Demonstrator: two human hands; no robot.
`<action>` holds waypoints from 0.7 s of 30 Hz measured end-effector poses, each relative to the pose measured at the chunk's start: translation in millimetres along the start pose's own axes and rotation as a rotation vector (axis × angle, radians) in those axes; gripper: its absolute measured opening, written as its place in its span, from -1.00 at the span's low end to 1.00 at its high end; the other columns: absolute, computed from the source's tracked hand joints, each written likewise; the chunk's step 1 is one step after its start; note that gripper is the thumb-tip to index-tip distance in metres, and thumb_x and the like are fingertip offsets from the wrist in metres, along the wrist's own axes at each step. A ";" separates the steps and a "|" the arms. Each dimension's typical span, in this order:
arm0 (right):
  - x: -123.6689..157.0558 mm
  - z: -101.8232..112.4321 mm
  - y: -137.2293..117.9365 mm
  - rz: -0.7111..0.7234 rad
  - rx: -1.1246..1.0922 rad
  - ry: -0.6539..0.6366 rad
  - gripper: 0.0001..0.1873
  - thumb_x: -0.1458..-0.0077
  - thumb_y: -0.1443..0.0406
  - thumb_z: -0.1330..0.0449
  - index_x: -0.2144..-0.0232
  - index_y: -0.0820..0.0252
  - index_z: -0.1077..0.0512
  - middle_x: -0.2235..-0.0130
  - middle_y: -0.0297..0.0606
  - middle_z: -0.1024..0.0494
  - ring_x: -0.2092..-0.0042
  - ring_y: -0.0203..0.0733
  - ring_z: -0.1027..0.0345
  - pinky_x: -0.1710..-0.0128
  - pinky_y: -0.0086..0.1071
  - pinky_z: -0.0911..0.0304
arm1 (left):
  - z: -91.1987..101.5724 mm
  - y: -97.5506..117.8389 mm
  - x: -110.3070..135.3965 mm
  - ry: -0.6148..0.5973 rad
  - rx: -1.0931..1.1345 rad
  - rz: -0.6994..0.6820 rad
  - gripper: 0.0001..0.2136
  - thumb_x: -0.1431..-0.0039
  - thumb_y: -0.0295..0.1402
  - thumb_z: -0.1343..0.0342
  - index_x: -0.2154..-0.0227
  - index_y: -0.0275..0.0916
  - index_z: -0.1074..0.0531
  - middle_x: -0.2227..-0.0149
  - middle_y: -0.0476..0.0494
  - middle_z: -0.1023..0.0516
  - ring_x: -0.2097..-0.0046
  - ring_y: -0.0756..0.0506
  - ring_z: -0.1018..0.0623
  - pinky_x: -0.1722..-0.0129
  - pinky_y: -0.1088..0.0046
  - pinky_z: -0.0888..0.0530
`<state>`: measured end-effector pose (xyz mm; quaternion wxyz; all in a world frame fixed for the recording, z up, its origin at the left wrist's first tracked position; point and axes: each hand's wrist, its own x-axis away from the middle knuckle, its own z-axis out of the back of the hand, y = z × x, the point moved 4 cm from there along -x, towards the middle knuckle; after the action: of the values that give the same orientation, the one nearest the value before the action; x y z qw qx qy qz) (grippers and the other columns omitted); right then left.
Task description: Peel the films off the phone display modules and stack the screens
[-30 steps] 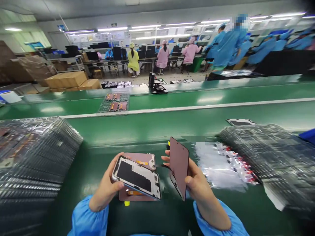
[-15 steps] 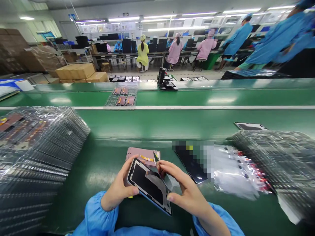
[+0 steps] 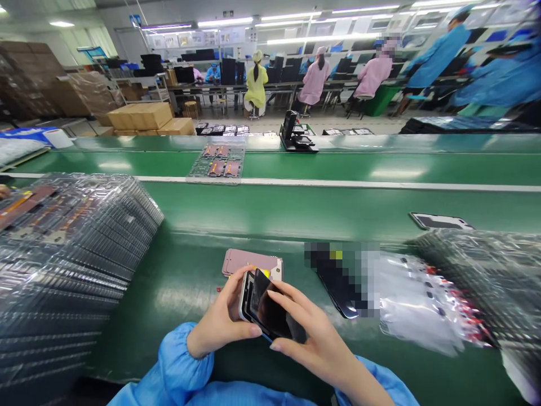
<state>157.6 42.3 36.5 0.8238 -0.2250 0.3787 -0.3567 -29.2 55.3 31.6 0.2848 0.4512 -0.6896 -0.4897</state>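
Note:
My left hand is closed around the side of a phone frame, thumb on the near edge and fingers behind. A dark glossy phone screen lies over the frame at a slight tilt, with a gap at its left edge. My right hand grips this screen, fingers on its face and thumb at the near edge. Just beyond my hands a pinkish flat panel with a yellow tab lies on the green bench. Right of my hands rests another black glossy screen, partly blurred out.
Stacked clear trays rise at the left and more trays at the right. Clear plastic pouches with red tabs lie beside the right stack. Across the green belt are a tray of pink parts and a black fixture.
The screen in my right hand has turned and come down over the frame, hiding its dark inside. The frame is tilted differently, and the view has shifted a little left.

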 end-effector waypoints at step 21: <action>1.4 -7.6 -4.2 0.052 0.076 -0.028 -0.36 -0.20 0.05 -0.22 -0.25 0.12 -0.25 -0.23 0.01 -0.36 -0.20 0.07 -0.32 -0.09 -0.14 -0.40 | -3.9 -6.6 -0.4 -0.012 0.084 0.018 -0.18 0.11 -0.34 -0.45 -0.23 0.03 -0.20 -0.25 -0.23 -0.31 -0.25 -0.30 -0.35 -0.19 0.11 -0.32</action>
<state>150.5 37.8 33.9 0.8460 -0.1886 0.3591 -0.3461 -23.5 53.2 26.8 0.2659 0.4536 -0.7153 -0.4602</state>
